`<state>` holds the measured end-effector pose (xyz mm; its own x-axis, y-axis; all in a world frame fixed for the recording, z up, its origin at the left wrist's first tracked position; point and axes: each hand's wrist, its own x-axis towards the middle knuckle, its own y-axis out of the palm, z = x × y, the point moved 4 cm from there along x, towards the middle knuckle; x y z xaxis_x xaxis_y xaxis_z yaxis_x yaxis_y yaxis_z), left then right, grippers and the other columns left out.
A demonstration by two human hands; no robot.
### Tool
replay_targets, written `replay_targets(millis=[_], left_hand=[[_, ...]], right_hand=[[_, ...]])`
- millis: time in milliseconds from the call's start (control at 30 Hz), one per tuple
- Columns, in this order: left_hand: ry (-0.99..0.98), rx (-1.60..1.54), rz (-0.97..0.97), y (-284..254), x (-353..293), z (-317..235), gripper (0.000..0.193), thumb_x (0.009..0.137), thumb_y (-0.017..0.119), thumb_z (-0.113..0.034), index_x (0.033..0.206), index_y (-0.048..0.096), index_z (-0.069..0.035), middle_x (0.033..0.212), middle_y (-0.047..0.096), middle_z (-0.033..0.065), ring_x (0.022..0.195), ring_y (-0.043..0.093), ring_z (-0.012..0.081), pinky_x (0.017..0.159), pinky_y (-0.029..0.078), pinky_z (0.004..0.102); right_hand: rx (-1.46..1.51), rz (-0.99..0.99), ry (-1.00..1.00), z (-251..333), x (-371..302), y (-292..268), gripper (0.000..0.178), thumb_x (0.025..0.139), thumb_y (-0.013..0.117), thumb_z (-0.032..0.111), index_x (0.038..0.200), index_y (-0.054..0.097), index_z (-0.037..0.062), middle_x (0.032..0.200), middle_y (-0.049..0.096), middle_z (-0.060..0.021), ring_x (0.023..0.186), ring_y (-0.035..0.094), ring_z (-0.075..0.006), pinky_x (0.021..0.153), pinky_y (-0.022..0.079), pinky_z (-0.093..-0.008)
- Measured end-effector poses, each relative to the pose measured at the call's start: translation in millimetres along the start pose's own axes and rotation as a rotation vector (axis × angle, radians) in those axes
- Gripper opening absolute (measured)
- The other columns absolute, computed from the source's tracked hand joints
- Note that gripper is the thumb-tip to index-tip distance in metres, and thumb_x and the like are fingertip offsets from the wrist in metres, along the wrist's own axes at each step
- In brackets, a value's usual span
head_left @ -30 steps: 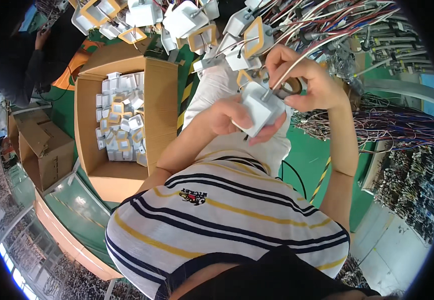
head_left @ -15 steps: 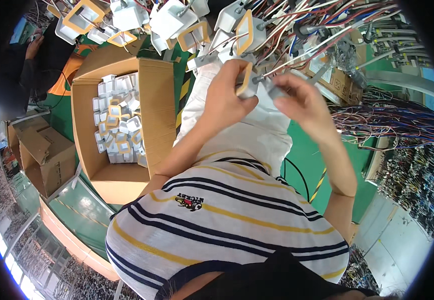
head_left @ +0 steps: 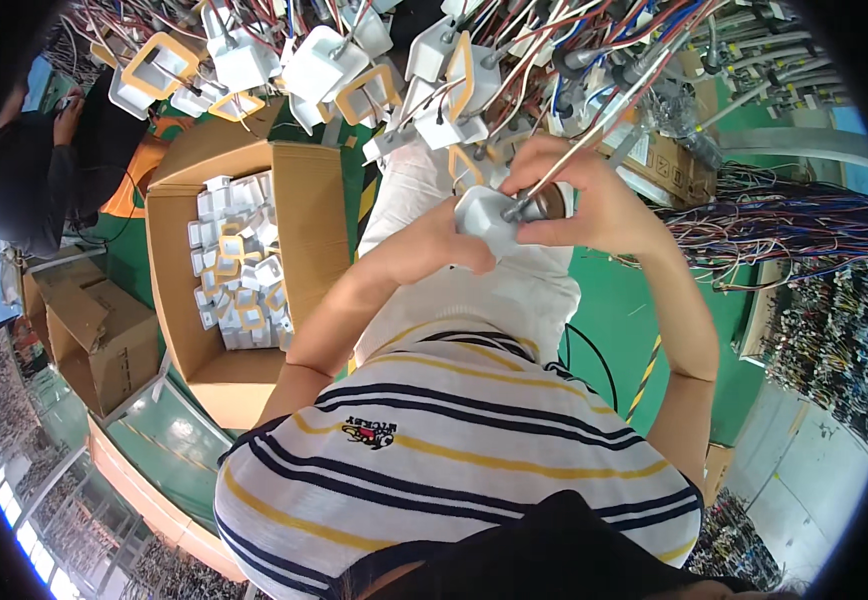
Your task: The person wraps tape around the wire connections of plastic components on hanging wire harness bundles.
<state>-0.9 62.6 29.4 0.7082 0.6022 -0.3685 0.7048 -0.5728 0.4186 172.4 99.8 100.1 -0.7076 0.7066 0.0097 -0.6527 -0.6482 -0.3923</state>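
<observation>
My left hand (head_left: pixel 424 240) is closed round the side of a white plastic housing (head_left: pixel 484 222), held in front of my lap. The housing's closed back faces up, and a grey cable fitting (head_left: pixel 516 210) sticks out of it toward the right. My right hand (head_left: pixel 589 205) curls round the cable at this fitting, its thumb beside the housing. A pale wire (head_left: pixel 582 150) runs from there up to the right. Past my fingers hangs another housing with an orange rim (head_left: pixel 466 165). What lies inside my right palm is partly hidden.
On the left a cardboard box (head_left: pixel 316 230) holds several white housings (head_left: pixel 239 265), some orange-rimmed. More wired housings (head_left: pixel 329 62) hang along the far edge. Wire bundles (head_left: pixel 784 238) lie at right. A smaller carton (head_left: pixel 114 335) and a person in dark clothes (head_left: pixel 24 190) are at far left.
The housing has come nearer to me and turned, so its back now shows instead of its orange rim. My right hand has closed in on the cable beside it.
</observation>
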Motion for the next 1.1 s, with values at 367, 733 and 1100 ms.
replay_targets(millis=[367,733,1100], left_hand=[[0.203,0.55,-0.356,1.1,-3.5,7.1,0.062,0.07,0.07,-0.013,0.128,0.053,0.003,0.103,0.064,0.0124,0.093,0.061,0.0204,0.085,0.048,0.0319],[0.127,0.304,-0.119,7.0,-5.6,3.4,0.072,0.068,0.066,-0.021,0.133,0.049,0.006,0.098,0.064,0.0155,0.088,0.062,0.0227,0.08,0.049,0.0322],[0.22,0.736,-0.436,3.5,1.9,1.0,0.066,0.068,0.068,-0.021,0.127,0.054,0.003,0.097,0.066,0.025,0.09,0.066,0.0368,0.082,0.049,0.0385]], right_hand=[[0.673,-0.186,0.465,9.4,-47.4,22.7,0.041,0.084,0.079,0.024,0.115,0.062,0.0041,0.088,0.063,-0.0006,0.079,0.059,-0.0116,0.072,0.047,-0.0276],[0.009,0.041,0.141,6.5,-10.5,8.7,0.052,0.065,0.08,0.011,0.113,0.06,0.007,0.114,0.054,-0.0025,0.103,0.054,-0.016,0.088,0.045,-0.0324],[0.716,-0.263,0.466,2.8,-42.0,17.9,0.036,0.076,0.078,0.011,0.108,0.063,0.0039,0.098,0.063,-0.0043,0.089,0.061,-0.0145,0.076,0.049,-0.0313]])
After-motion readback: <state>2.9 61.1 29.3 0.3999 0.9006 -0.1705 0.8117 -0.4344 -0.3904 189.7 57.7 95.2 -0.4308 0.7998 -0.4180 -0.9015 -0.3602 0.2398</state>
